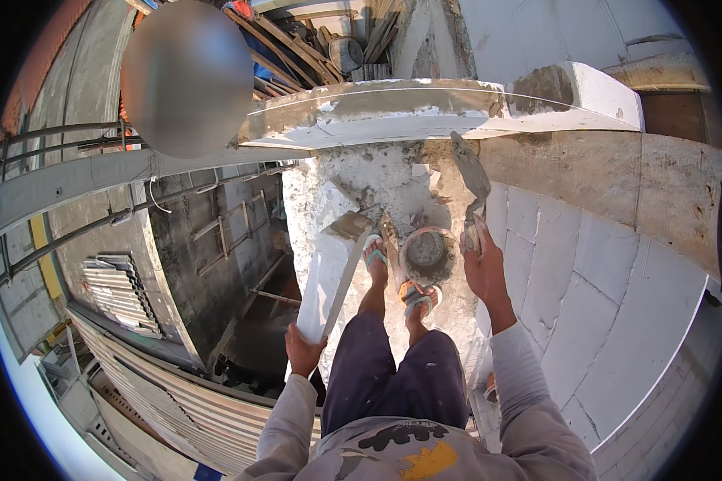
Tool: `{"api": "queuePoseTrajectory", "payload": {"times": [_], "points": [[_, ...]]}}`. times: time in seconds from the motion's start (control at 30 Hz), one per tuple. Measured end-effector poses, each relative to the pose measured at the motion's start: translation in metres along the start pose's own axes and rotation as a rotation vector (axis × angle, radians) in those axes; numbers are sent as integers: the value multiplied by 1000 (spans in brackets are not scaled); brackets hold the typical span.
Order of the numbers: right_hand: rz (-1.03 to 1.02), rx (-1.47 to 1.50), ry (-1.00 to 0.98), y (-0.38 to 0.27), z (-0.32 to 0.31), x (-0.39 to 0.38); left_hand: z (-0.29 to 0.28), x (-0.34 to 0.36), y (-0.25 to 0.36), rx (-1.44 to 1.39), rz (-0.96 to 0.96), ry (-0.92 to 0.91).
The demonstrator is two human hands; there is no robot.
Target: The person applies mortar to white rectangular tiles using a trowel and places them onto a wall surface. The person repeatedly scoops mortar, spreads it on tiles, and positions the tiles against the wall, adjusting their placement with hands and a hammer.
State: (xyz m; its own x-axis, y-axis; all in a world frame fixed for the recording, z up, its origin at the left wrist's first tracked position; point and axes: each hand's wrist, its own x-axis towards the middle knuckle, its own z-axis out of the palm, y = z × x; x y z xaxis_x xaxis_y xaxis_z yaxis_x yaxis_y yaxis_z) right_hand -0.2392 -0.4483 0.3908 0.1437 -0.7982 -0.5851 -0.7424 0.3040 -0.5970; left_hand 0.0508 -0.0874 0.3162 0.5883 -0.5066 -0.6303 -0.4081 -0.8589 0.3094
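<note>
My left hand (303, 350) is closed on the near end of a long white lightweight block (326, 276), whose far end carries a smear of grey mortar. In my right hand (487, 268) is a trowel (472, 172), its blade coated with grey mortar and pointing away from me. The blade's tip comes close to the low block wall ahead. Between my hands, near my feet, stands a round bucket (427, 252) with wet grey mortar inside.
Ahead runs a low wall of white blocks (393, 112) with mortar patches. A white block wall (582, 264) rises on the right. On the left there is a drop beside the ledge, with a metal beam (80, 190). Wooden planks (285, 48) lie beyond the low wall.
</note>
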Motion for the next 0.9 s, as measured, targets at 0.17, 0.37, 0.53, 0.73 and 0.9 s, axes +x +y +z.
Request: {"api": "queuePoseTrajectory", "payload": {"times": [0.17, 0.37, 0.53, 0.73, 0.9], "points": [[-370, -91, -347, 22, 51, -40, -6, 5, 20, 35, 116, -3], [-197, -286, -461, 73, 66, 28, -6, 14, 46, 112, 194, 24], [-367, -109, -418, 76, 47, -1, 1, 1, 55, 162, 205, 40], [-106, -219, -483, 143, 64, 49, 4, 9, 63, 169, 205, -48], [-322, -38, -412, 108, 50, 21, 15, 14, 71, 158, 153, -79]]}}
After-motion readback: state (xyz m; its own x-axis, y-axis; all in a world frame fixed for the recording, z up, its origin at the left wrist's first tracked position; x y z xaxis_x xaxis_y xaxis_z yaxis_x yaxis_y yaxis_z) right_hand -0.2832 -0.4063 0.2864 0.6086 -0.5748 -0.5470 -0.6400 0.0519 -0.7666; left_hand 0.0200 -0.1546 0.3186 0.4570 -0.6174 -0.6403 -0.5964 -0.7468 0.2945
